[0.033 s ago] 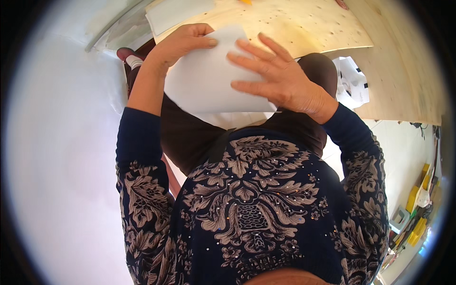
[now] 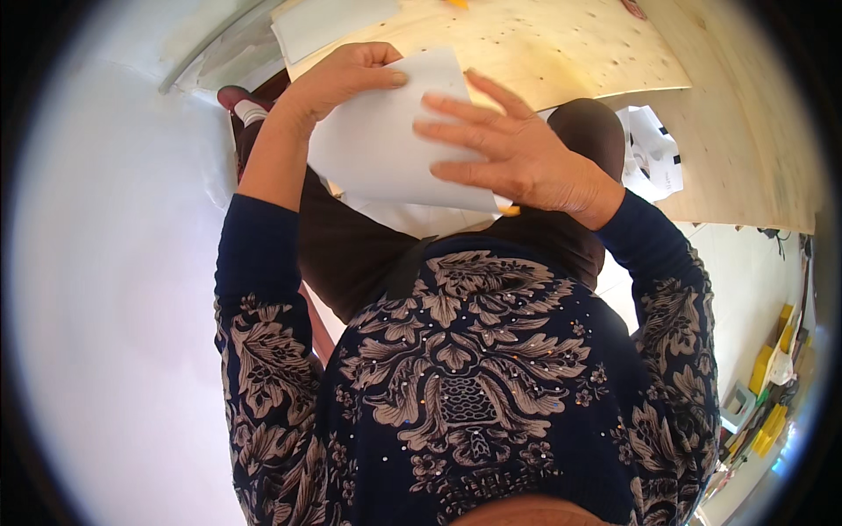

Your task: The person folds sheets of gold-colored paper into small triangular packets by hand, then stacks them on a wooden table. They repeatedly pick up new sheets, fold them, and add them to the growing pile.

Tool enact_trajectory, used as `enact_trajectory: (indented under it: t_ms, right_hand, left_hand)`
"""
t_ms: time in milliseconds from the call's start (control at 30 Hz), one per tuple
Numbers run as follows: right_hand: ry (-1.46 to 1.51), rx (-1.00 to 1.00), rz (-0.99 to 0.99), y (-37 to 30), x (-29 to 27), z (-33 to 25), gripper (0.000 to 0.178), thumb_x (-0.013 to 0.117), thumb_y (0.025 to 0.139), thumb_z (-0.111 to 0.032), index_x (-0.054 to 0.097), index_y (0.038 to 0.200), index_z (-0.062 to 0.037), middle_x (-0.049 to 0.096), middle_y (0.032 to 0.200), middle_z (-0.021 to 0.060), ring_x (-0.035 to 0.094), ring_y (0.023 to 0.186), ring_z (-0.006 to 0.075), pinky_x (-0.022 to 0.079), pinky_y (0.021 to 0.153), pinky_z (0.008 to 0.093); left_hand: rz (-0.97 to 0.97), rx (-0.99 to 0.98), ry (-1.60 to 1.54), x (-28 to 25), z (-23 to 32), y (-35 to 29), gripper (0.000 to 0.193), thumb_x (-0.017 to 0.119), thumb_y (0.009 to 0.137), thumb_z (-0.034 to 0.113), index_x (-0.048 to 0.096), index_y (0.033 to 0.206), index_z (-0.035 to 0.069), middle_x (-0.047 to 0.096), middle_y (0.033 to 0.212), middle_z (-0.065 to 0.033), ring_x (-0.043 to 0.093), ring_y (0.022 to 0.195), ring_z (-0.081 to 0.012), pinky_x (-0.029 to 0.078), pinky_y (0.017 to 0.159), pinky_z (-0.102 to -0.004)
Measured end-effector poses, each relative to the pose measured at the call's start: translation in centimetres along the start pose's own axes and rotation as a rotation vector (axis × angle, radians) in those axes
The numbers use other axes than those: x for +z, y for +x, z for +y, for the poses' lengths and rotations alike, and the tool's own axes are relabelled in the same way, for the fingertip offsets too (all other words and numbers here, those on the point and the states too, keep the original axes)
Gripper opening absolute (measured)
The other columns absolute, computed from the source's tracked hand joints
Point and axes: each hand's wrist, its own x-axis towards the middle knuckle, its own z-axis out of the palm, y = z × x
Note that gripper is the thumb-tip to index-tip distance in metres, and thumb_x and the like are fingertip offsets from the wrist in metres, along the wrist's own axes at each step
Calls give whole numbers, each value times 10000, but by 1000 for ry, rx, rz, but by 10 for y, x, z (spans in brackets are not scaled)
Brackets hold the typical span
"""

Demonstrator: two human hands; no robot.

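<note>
White paper sheet (image 2: 386,131) held over lap, near plywood worktop (image 2: 570,53) edge. Left hand (image 2: 346,79) pinching top edge; right hand (image 2: 517,158) spread flat on it. No fold visible yet; handling seems early.

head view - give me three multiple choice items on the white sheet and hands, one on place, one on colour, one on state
1. Where is the white sheet?
A. over the person's lap, at the plywood board's near edge
B. on the floor by the yellow bins
C. rolled up under one arm

2. What colour are the sleeves?
A. plain red
B. dark navy with a pale floral pattern
C. bright green

3. How does the right hand meet the sheet?
A. clenched in a fist
B. fingers spread flat on it
C. well clear of it

Answers: 1 A, the sheet sits between the lap and the plywood board. 2 B, both forearms show it. 3 B, the fingers lie spread on the paper while the left hand grips its top edge.
</note>
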Motion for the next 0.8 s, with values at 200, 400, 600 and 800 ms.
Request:
enact_trajectory:
  t_ms: [200,400,600,800]
  right_hand:
    - [535,732,288,9,35,34,191,664,804,-40,654,991,-74,685,970,50,652,922,169,502,849,288]
    - [589,883,476,34,47,52,243,647,871,-213,624,1004,-10,689,828,89,638,710,148,500,677,256]
    - [499,718,278,64,36,37,177,613,888,-178,614,983,-29,641,798,103,604,693,236,485,695,268]
    - [925,614,281,61,4,68,149,589,909,-119,641,1025,-42,641,847,-5,589,804,89,462,772,216]
  left_hand:
    - [713,210,169,-4,8,-46,429,636,809,245,586,1163,8,634,1117,-132,582,1047,-228,434,923,-317]
    - [573,262,588,47,30,-117,975,832,576,326,372,1375,9,445,1347,-216,407,1252,-375,315,1058,-424]
    - [1002,337,811,68,16,-68,933,811,649,313,326,1395,32,489,1285,-187,445,1179,-367,343,991,-450]
    - [903,9,350,-11,-35,-82,150,694,763,115,684,895,44,681,823,-97,649,751,-201,485,702,-286]
